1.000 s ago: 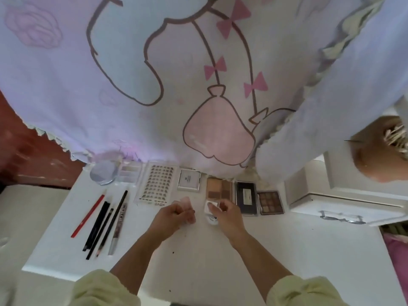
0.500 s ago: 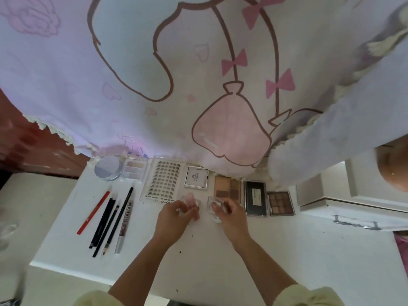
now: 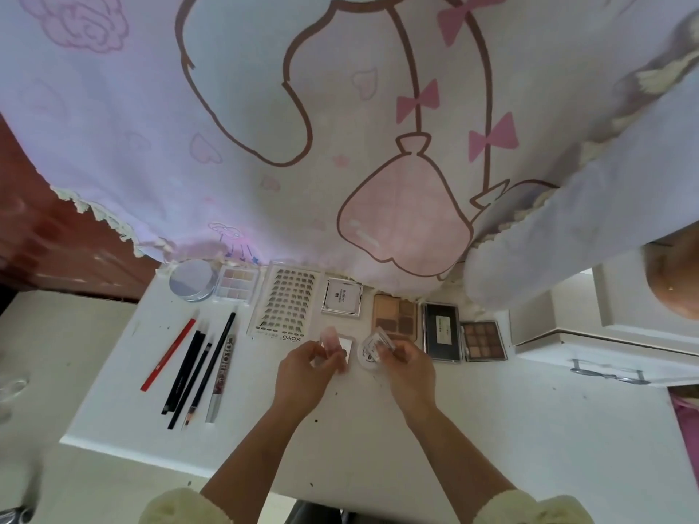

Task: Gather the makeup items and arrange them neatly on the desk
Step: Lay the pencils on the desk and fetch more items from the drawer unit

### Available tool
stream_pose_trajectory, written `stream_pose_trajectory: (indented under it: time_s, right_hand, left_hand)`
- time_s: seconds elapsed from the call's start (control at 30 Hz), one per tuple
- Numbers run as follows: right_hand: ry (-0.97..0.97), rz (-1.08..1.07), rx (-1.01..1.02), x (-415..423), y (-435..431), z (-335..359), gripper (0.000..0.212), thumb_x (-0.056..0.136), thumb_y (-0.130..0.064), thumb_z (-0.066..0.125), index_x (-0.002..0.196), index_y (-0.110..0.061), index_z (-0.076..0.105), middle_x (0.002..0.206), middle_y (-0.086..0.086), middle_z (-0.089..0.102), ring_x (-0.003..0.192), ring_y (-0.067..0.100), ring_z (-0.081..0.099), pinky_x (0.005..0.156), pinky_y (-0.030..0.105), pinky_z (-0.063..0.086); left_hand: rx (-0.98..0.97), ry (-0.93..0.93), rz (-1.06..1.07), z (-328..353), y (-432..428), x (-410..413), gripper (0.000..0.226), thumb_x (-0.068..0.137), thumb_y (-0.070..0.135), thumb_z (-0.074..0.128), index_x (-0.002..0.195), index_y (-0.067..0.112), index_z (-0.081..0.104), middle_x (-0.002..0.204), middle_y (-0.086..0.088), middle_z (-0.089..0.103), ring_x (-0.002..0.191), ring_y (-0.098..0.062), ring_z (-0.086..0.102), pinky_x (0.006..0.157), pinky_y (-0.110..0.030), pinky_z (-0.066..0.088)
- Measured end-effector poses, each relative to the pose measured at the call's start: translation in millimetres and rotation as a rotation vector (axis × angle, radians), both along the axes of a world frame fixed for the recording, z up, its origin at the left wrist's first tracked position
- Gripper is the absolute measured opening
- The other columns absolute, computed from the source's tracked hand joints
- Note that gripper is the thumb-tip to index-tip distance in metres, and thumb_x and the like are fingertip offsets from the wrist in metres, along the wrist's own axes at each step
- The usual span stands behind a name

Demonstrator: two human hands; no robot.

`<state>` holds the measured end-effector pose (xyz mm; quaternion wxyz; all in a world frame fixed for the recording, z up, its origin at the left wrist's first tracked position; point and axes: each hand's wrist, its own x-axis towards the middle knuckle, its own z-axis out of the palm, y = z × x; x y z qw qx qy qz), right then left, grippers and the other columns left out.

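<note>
On the white desk (image 3: 491,429) my left hand (image 3: 308,372) grips a small pink compact (image 3: 334,344) with its mirrored lid open. My right hand (image 3: 406,366) pinches a small clear round case (image 3: 372,347) beside it. Behind them runs a row: a round silver compact (image 3: 193,279), a pale eyeshadow palette (image 3: 238,283), a lash tray (image 3: 287,302), a square white compact (image 3: 342,296), a tan palette (image 3: 395,313), a black case (image 3: 442,330) and a brown palette (image 3: 484,340). Several pencils (image 3: 196,368) lie side by side at the left.
A lilac printed curtain (image 3: 340,126) hangs over the desk's back edge. A white drawer unit with a metal handle (image 3: 609,372) stands at the right. The desk's left edge drops to a pale floor (image 3: 45,353).
The view has shifted a little. My hands have drawn slightly apart; the pink compact's lid now stands open and the clear round case shows more fully in my right fingers.
</note>
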<state>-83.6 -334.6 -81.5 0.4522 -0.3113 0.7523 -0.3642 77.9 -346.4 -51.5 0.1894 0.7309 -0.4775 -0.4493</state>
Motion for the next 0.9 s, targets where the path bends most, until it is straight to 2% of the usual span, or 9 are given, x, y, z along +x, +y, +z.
stream_pose_trajectory:
  time_s: [0.1,0.23,0.33,0.43,0.53,0.67,0.83,0.9]
  right_hand:
    - [-0.144,-0.113,-0.014,-7,0,9,0.008,0.088,-0.025,0.069,0.081,-0.024,0.071,0.079,-0.005,0.072,0.074,0.012,0.064,0.072,0.031,0.053]
    - [-0.172,-0.202,-0.007,-27,8,19,0.013,0.09,-0.022,0.068,0.079,-0.015,0.069,0.073,0.004,0.068,0.065,0.013,0.06,0.06,0.023,0.05]
    - [-0.18,-0.239,0.064,-32,21,13,0.013,0.09,-0.02,0.068,0.081,-0.011,0.069,0.071,0.007,0.066,0.062,0.016,0.058,0.057,0.022,0.051]
    - [-0.192,-0.25,0.127,-26,26,2,0.013,0.088,-0.015,0.07,0.085,-0.002,0.07,0.066,0.009,0.068,0.061,0.018,0.059,0.059,0.023,0.053]
    - [-0.111,-0.219,0.145,-21,22,-7,0.012,0.087,-0.014,0.071,0.091,-0.003,0.066,0.068,0.008,0.071,0.062,0.021,0.066,0.064,0.027,0.054]
    - [0.082,-0.119,0.194,-16,19,-9,0.031,0.085,-0.026,0.073,0.098,-0.007,0.052,0.075,0.01,0.069,0.053,0.021,0.066,0.059,0.033,0.055]
    - [0.218,-0.037,0.203,-15,22,-11,0.042,0.085,-0.035,0.071,0.103,-0.009,0.044,0.084,0.007,0.064,0.056,0.021,0.065,0.056,0.029,0.047]
    - [0.221,-0.034,0.189,-14,23,-11,0.041,0.086,-0.032,0.072,0.104,-0.009,0.043,0.084,0.006,0.064,0.056,0.02,0.065,0.055,0.028,0.046]
  left_hand:
    - [0.002,0.002,0.018,2,0,7,0.023,0.083,0.042,0.069,0.081,0.019,0.064,0.092,0.009,0.067,0.083,-0.008,0.059,0.063,-0.018,0.039]
    - [0.003,-0.043,-0.021,7,7,31,0.025,0.084,0.039,0.069,0.073,0.018,0.062,0.072,0.007,0.065,0.057,-0.009,0.051,0.056,-0.021,0.036]
    - [0.056,-0.07,-0.03,1,15,53,0.024,0.082,0.038,0.071,0.073,0.017,0.064,0.071,0.005,0.068,0.064,-0.012,0.06,0.061,-0.024,0.043]
    - [0.073,-0.1,-0.012,-8,19,64,0.024,0.081,0.038,0.072,0.074,0.017,0.064,0.072,0.005,0.069,0.07,-0.012,0.063,0.06,-0.023,0.043]
    - [-0.003,-0.072,0.077,-10,18,63,0.022,0.081,0.035,0.074,0.074,0.016,0.064,0.073,0.006,0.068,0.072,-0.01,0.063,0.061,-0.021,0.042]
    - [-0.107,-0.079,0.164,-10,17,65,0.019,0.083,0.033,0.073,0.077,0.02,0.061,0.076,0.011,0.066,0.075,-0.006,0.062,0.061,-0.017,0.039]
    - [-0.234,-0.056,0.214,-21,12,77,0.018,0.086,0.034,0.069,0.089,0.018,0.064,0.086,0.009,0.068,0.084,-0.006,0.063,0.073,-0.019,0.043]
    - [-0.252,-0.045,0.237,-24,11,80,0.019,0.087,0.036,0.067,0.091,0.018,0.064,0.09,0.005,0.069,0.086,-0.01,0.064,0.071,-0.016,0.042]
